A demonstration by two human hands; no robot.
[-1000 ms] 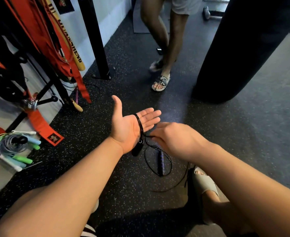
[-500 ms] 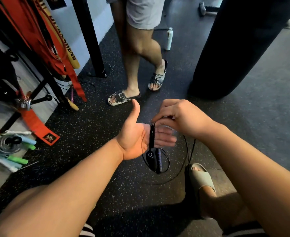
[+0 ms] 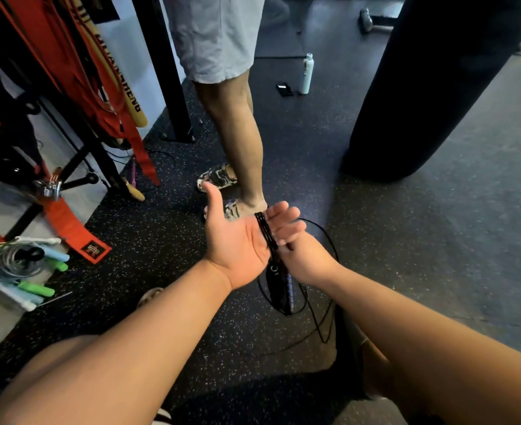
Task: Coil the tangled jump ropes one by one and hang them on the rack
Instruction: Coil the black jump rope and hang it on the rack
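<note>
My left hand (image 3: pixel 237 243) is palm up with its fingers spread and the thumb raised. Several turns of a thin black jump rope (image 3: pixel 266 234) are wound across its palm. The rope's black handles (image 3: pixel 279 283) hang below that hand, and loose cord loops down toward the floor. My right hand (image 3: pixel 305 259) is pinched on the rope just right of the left palm. A black rack (image 3: pixel 81 154) with red bands stands at the left. Other coiled ropes with green and blue handles (image 3: pixel 26 268) lie at its foot.
A person in grey shorts and patterned sandals (image 3: pixel 231 142) stands right in front of my hands. A large black punching bag (image 3: pixel 431 87) hangs at the right. A bottle (image 3: pixel 306 73) and a small dark object (image 3: pixel 284 88) are on the speckled floor behind.
My right hand has dropped from above the left fingers to beside the palm, laying another turn of rope. The person has stepped closer, directly ahead of my hands.
</note>
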